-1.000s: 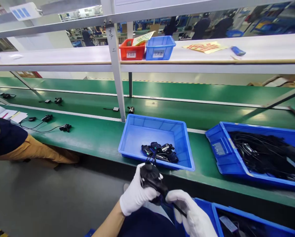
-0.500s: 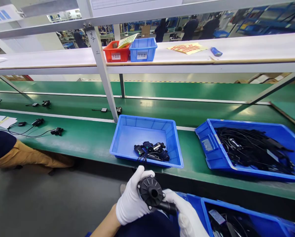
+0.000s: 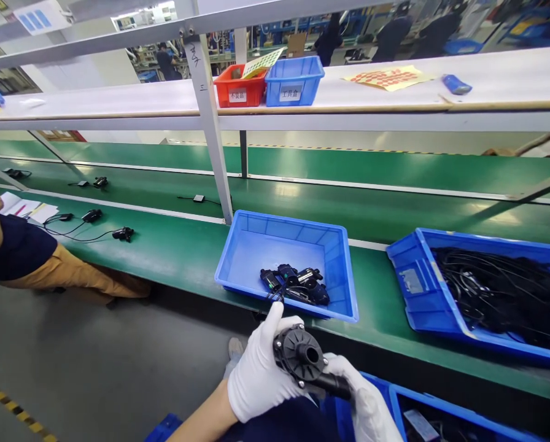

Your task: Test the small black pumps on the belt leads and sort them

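A round black pump [image 3: 300, 355] with a short open port on its face and a side pipe is held in front of my body. My left hand [image 3: 259, 368], in a white glove, wraps its left side, thumb up along the rim. On the other side my gloved right hand [image 3: 360, 393] has its fingers around the side pipe. Just beyond the hands, a blue bin [image 3: 286, 264] on the green bench holds several small black parts [image 3: 298, 285] with thin wires.
A larger blue bin [image 3: 413, 282] full of black cables stands at right. Below it are more blue bins [image 3: 397, 405]. A co-worker [image 3: 67, 258] is at left near wired parts [image 3: 123, 234]. Above, a shelf [image 3: 371, 110] carries a red box [image 3: 239, 92] and a blue box [image 3: 296, 80].
The view has swung left, so the bench and bins appear farther right. The pump remains in both my hands, its port turned slightly more to the right.
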### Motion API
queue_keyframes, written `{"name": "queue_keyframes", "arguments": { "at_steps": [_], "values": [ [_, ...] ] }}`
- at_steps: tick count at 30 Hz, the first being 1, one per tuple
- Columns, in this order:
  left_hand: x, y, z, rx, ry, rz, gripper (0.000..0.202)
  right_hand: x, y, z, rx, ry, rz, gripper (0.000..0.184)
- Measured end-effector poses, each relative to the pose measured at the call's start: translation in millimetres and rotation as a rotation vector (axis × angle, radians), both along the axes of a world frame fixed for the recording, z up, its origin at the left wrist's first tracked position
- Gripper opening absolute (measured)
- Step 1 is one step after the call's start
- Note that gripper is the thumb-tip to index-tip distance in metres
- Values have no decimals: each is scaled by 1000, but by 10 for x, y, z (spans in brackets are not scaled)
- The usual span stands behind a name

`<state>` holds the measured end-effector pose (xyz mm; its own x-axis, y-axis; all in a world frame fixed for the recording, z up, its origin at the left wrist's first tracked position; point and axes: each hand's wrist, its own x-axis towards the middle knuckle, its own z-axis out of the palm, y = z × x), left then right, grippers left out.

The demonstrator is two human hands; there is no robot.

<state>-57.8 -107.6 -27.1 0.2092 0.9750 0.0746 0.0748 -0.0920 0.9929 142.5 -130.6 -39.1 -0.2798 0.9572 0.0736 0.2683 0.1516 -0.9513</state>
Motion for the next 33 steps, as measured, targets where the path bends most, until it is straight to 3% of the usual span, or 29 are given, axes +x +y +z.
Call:
{"name": "queue_keyframes", "arguments": {
  "at_steps": [10, 15, 20, 26, 29, 31, 33],
  "values": [
    [-97, -40, -62, 25, -6, -32, 128, -84, -12, -3, -27, 128, 54, 64],
    [-75, -78, -83, 108, 100, 26, 122, -42, -58, -63, -26, 164, 30, 61],
    [-86, -93, -145, 206, 149, 15, 132, 2, -124, -185, -75, 169, -29, 60],
    [-113, -75, -62, 142, 121, 17, 119, -46, -156, -157, -166, 165, -100, 64],
    [-149, -72, 12, 32, 109, -4, 121, -137, -146, -68, -268, 171, -157, 57],
    [-215, -69, 48, -92, 40, -49, 130, -225, -107, 24, -431, 238, -214, 51],
    [-317, -58, 62, -205, -62, -115, 120, -326, -34, 117, -646, 395, -322, 54]
  ]
}}
